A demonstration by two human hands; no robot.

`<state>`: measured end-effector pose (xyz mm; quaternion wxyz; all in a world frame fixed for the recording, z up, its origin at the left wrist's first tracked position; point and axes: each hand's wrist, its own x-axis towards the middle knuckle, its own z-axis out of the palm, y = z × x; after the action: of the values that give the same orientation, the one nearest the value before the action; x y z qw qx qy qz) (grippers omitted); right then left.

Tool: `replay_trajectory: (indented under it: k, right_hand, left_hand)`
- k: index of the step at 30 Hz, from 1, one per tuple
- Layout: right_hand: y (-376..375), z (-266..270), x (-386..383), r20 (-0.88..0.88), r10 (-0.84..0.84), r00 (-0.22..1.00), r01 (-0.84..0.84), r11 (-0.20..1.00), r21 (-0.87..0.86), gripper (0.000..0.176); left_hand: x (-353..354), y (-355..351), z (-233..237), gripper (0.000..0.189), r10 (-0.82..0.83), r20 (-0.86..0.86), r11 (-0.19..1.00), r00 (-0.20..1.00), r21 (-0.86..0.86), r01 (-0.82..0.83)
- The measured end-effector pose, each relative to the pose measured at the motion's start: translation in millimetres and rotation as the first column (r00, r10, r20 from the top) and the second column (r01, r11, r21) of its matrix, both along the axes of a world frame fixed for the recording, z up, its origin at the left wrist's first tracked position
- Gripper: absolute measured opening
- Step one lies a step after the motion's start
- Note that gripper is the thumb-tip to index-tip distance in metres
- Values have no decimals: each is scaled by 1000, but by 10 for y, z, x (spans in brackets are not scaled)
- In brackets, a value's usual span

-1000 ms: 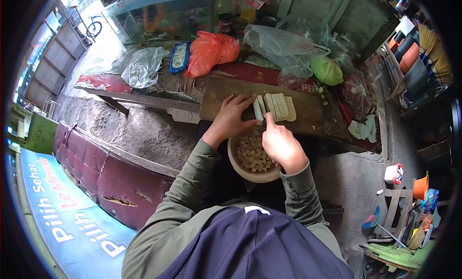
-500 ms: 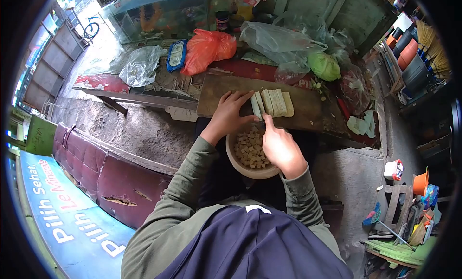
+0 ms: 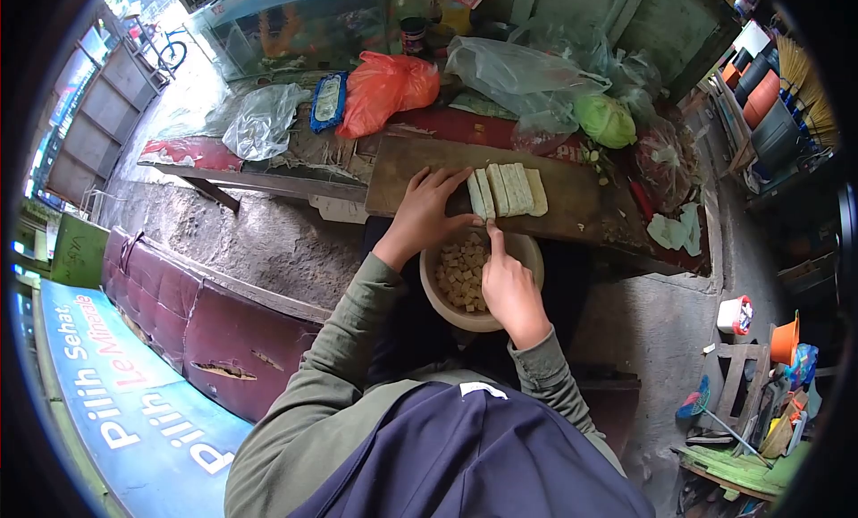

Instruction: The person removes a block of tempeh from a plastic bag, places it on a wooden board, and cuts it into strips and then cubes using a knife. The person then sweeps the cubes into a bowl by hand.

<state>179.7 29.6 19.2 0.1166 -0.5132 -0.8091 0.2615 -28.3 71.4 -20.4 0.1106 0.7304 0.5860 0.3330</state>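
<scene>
Pale slabs of what looks like tempeh point(image 3: 513, 190) lie side by side on a wooden cutting board point(image 3: 416, 156). My left hand point(image 3: 427, 212) rests on the board and grips the leftmost slices, thumb at the near end and fingertips at the far end. My right hand point(image 3: 513, 286) is closed at the near edge of the slices, index finger stretched forward, around a knife that is almost wholly hidden under it. Below the board, a round bowl point(image 3: 534, 261) holds many small cubes point(image 3: 463, 272) of the same pale food.
Behind the board lie a red plastic bag point(image 3: 389, 89), clear plastic bags point(image 3: 523, 75), a blue-edged packet point(image 3: 328, 102) and a cabbage point(image 3: 605, 121). A red-handled tool point(image 3: 641, 199) sits on the right. A maroon padded seat point(image 3: 232, 317) stands to the left.
My right hand has drawn back slightly toward me and left, turning more upright, and more of the bowl's right rim shows. My left hand stays on the slices.
</scene>
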Motion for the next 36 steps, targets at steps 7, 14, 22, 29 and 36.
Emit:
replay_trajectory:
  k: [7, 14, 22, 29, 36]
  right_hand:
    - [-51, -196, 18, -63, -32, 997, 33, 999, 13, 61]
    - [-280, -136, 180, -9, -23, 1000, 23, 1000, -11, 62]
    - [-376, -146, 435, -277, 0, 961, -4, 1000, -11, 60]
    - [-405, -16, 604, -240, -87, 967, 72, 995, -71, 60]
    - [-402, -58, 588, -247, -87, 965, 78, 996, -48, 60]
  left_hand:
    - [14, -26, 20, 88, 1, -8, 1000, 1000, -13, -1]
    - [-29, 3, -1, 87, -26, -2, 999, 1000, -47, 26]
    - [-94, -79, 73, 87, -39, 54, 997, 998, -71, 43]
    - [-6, -128, 59, 84, -21, -8, 997, 1000, -70, 20]
    - [333, -130, 6, 82, 114, 153, 991, 982, -85, -102]
